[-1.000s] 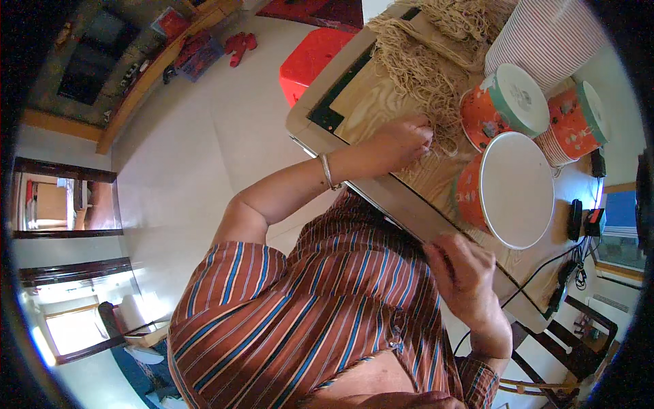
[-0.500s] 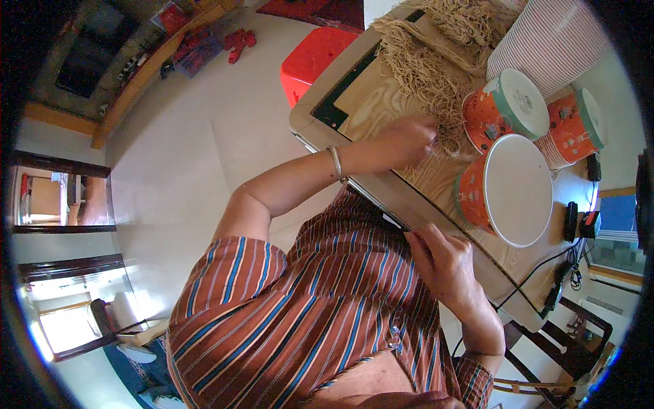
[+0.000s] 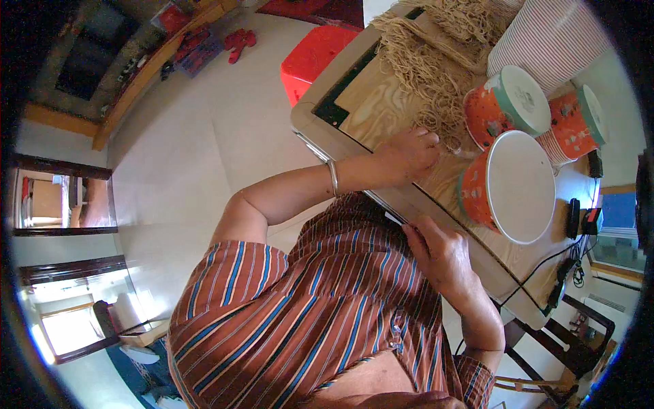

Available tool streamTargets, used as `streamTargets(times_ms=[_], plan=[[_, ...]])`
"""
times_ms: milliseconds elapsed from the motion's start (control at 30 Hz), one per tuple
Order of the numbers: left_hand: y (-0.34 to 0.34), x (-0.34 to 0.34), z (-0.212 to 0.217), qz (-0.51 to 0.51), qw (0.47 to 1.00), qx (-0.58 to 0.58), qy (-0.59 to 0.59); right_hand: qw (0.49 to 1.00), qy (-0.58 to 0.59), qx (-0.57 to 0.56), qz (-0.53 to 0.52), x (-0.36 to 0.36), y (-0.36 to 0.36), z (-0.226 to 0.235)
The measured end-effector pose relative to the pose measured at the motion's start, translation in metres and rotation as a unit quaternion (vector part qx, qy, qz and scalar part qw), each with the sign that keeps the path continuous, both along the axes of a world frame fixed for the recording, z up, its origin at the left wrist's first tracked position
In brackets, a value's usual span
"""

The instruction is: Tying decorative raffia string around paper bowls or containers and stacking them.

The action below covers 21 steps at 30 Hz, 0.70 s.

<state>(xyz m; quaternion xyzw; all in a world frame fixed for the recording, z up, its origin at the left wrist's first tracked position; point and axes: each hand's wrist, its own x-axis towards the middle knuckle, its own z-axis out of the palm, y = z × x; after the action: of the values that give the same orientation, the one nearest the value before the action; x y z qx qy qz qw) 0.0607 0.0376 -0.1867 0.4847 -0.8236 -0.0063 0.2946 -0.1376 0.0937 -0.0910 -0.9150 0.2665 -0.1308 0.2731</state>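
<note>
Tan strands (image 3: 436, 78) lie heaped on the table (image 3: 375, 109), probably light, limp and easily tangled, best pinched, we judge, at the loose near end beside our curled left hand (image 3: 407, 157) (whether it or our right hand (image 3: 444, 258) grips anything, we cannot tell).

daylight comes in fairly bright, blown out white at the lower-left window (image 3: 73, 330) and glaring off the pale floor (image 3: 218, 112). the upper left is dim and grainy. fisheye distortion curves the wooden ledge (image 3: 158, 75) inside a black rim; the hands (image 3: 411, 158) seem slightly soft, perhaps.
</note>
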Motion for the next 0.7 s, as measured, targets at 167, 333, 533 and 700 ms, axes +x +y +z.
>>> streamTargets(times_ms=[167, 333, 533, 700], plan=[[0.003, 0.008, 0.012, -0.018, 0.999, -0.04, 0.011, 0.999, -0.019, 0.014, -0.037, 0.001, -0.003, 0.0], [0.004, 0.043, 0.057, -0.063, 0.951, 0.186, 0.238, 0.985, -0.125, -0.002, -0.117, 0.018, -0.018, 0.003], [-0.006, 0.065, 0.093, -0.103, 0.889, 0.326, 0.305, 0.962, -0.226, -0.009, -0.156, 0.055, -0.052, 0.003], [-0.016, 0.058, 0.119, -0.145, 0.851, 0.352, 0.361, 0.892, -0.32, 0.278, -0.158, 0.07, -0.069, 0.0]])
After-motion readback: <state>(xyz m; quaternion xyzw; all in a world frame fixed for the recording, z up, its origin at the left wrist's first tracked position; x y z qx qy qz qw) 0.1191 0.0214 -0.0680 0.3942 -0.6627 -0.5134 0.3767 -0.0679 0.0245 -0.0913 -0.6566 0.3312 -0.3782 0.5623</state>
